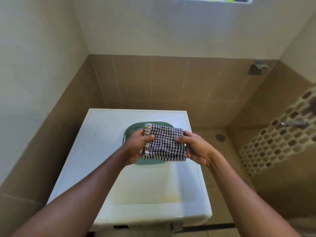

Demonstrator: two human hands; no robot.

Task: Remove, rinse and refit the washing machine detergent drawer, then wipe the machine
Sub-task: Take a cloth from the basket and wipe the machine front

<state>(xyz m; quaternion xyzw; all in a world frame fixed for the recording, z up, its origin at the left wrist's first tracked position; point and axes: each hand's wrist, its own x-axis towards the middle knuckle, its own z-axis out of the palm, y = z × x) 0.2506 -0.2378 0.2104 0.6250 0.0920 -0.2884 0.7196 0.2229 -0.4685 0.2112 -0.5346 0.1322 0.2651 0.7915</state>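
A folded black-and-white checked cloth (165, 142) is held above the white washing machine (106, 159), whose flat top fills the middle of the view. My left hand (137, 145) grips the cloth's left edge, thumb on top. My right hand (195, 147) grips its right edge. Under the cloth a green basin (135, 129) stands on the machine's top; most of it is hidden. The detergent drawer is not visible; only a dark strip of the machine's front shows at the bottom edge.
Brown tiled walls close in behind and on both sides of the machine. A metal tap (258, 66) sticks out of the right wall, with a second tap (294, 123) lower down by a patterned block screen (280, 134). A floor drain (220, 137) lies right of the machine.
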